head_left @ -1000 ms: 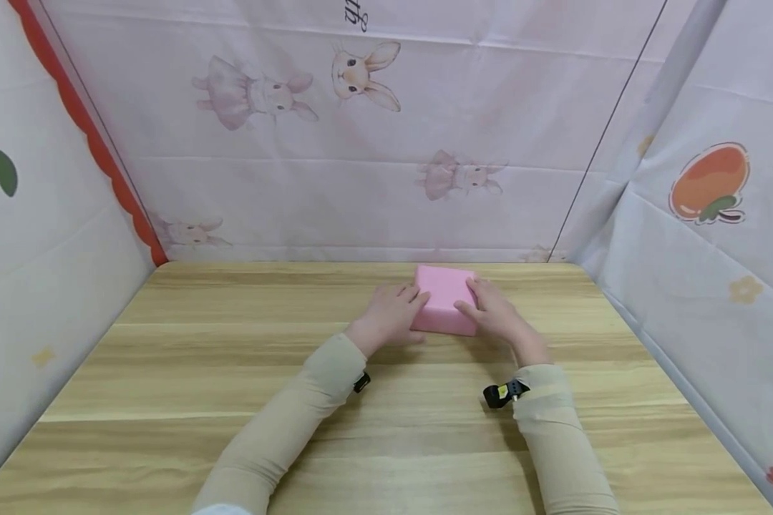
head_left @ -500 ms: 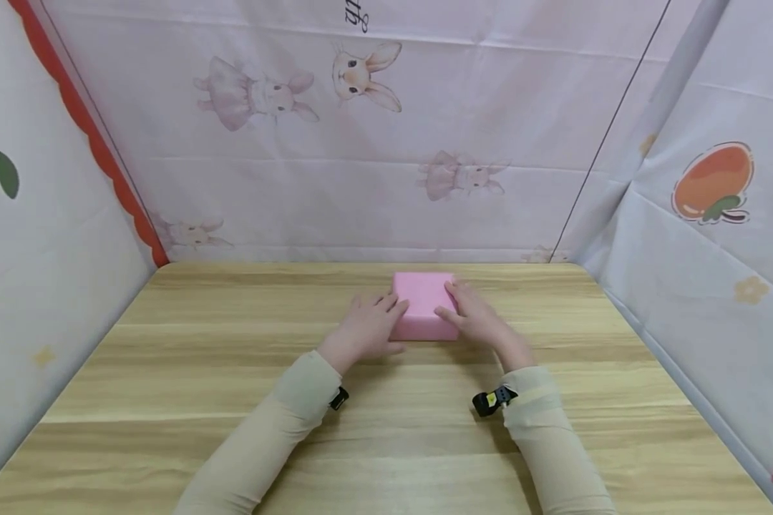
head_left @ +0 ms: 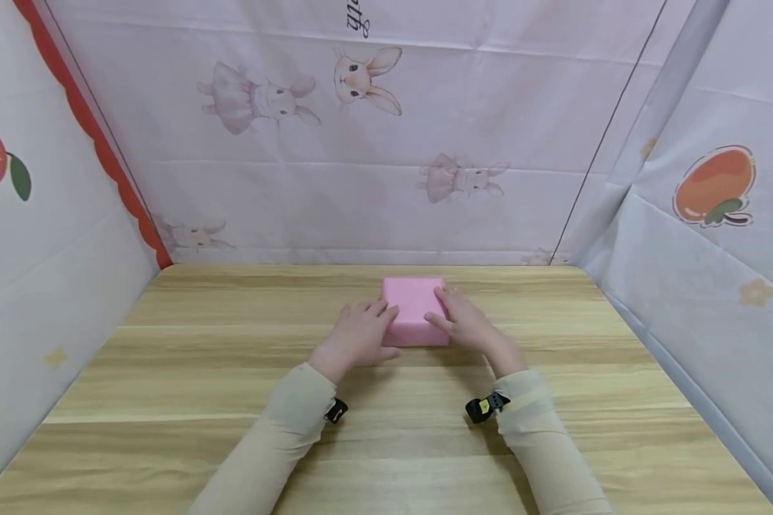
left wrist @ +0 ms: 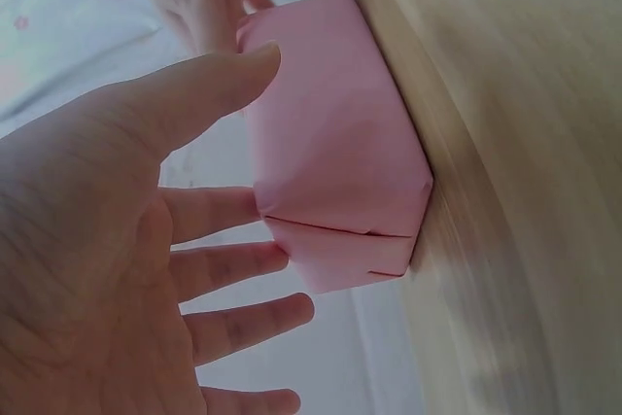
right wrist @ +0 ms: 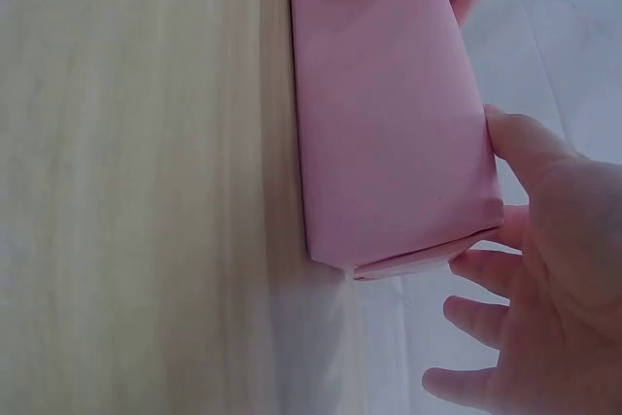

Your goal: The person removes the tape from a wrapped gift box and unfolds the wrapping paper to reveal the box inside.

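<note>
A pink paper-wrapped box (head_left: 414, 306) lies flat on the wooden table, near its far edge. My left hand (head_left: 356, 337) is at the box's left side, its fingertips right at that side and upper edge. In the left wrist view, the fingers are spread and straight beside the folded end of the box (left wrist: 335, 123). On the opposite side, my right hand (head_left: 469, 325) touches the right edge, thumb tip at the top front edge. The right wrist view shows its fingers (right wrist: 476, 323) loosely extended along the end of the box.
The wooden table (head_left: 386, 458) runs back to a pale curtain (head_left: 522, 107) printed with rabbits. More printed cloth hangs along the left side (head_left: 39, 272) and the right side (head_left: 708, 286). Black wrist cameras (head_left: 483, 408) sit under both sleeves.
The pink box has slid to the left and slightly toward me, turning a little until square to the table's edge. Both hands have moved along with it, staying at its sides.
</note>
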`<state>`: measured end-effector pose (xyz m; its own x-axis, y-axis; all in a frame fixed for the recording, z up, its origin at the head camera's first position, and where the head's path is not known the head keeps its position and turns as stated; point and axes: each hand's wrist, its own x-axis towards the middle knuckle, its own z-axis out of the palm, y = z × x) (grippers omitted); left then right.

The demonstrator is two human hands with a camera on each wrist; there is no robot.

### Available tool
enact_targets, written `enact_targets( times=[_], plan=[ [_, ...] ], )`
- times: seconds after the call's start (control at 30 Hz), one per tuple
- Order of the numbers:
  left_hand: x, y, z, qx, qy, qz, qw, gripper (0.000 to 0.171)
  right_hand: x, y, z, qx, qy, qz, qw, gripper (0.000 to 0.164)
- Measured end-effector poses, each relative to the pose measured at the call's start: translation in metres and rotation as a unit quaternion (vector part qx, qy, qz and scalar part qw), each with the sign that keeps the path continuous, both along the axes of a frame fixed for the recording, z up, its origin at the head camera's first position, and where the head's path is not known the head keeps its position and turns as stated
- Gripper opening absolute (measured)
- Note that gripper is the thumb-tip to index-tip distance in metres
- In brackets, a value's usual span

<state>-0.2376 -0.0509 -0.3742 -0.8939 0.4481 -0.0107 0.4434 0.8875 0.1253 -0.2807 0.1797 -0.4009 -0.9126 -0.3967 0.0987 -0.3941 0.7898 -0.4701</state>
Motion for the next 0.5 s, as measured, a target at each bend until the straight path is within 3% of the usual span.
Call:
enact_targets(
  times=[0.3,0.4,0.5],
  plan=[
    [-0.002,-0.009,0.002,0.091,-0.024,0.013,0.9955,0.073,0.002,-0.004,0.004,-0.020,-0.014,0.004,1.000,0.072],
    [-0.006,-0.012,-0.002,0.147,-0.038,0.011,0.9883,0.067,0.000,-0.002,0.003,-0.072,-0.046,-0.004,0.996,0.070],
    [-0.011,-0.015,-0.007,0.209,-0.061,0.017,0.9758,0.061,-0.001,0.002,0.000,-0.156,-0.095,-0.035,0.983,0.067]
  ],
)
